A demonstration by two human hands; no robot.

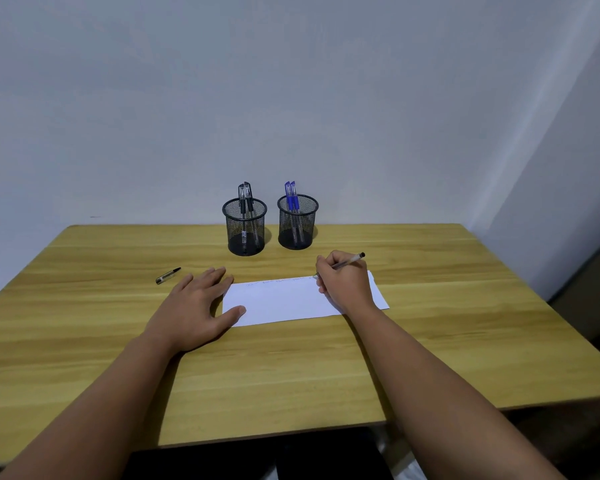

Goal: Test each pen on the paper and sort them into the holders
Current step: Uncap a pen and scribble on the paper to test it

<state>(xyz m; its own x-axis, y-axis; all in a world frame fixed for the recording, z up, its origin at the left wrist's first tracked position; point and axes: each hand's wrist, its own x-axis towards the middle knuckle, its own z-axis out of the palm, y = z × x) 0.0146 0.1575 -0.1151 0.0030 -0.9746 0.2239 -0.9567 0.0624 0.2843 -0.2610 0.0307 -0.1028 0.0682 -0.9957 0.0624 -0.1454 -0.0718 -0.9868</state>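
A pen cap [167, 275] lies on the counter [84, 341]. The left hand [193, 311] rests flat, steadying the paper [284, 301]. Two holders [245, 226] already hold sorted pens. The right hand [343, 284] pinches the last pen [349, 260], testing it.

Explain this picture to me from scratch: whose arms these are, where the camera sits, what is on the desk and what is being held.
No machine here: a person's two bare arms, filmed by a head-worn camera looking forward and down. The right hand grips a pen, its tip at the white paper, which shows faint scribbles. The left hand lies flat at the paper's left edge. On the wooden desk a pen cap lies loose. Behind stand two mesh holders: the left holder has black pens, the right holder blue pens.
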